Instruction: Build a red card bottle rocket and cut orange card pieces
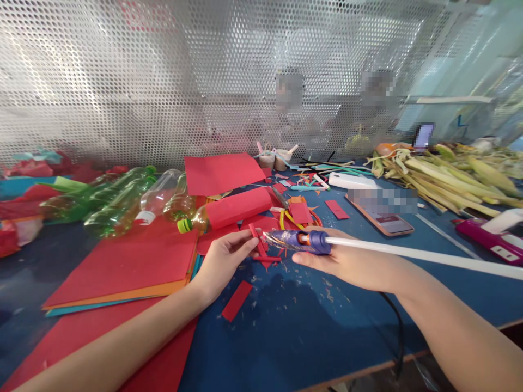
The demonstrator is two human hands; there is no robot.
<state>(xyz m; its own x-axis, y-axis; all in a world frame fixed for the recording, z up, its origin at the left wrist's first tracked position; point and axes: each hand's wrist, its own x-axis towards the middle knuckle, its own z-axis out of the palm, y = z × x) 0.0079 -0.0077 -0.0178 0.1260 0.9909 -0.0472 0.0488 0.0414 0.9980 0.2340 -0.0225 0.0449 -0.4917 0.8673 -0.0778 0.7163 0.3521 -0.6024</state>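
Observation:
My left hand pinches a small folded piece of red paper between thumb and fingers. Gripped in my right hand is a dark blue glue gun, its nozzle at the red paper; I cannot tell whether they touch. A long white glue stick runs out of the gun's back to the right. Just beyond my hands lies a plastic bottle wrapped in red paper, with a yellow-green cap. One red paper strip lies on the blue table below my left hand.
Stacked coloured sheets lie at the left, with several green bottles behind. Corn husks, a phone and a purple power strip are at the right. A black cord hangs over the front edge.

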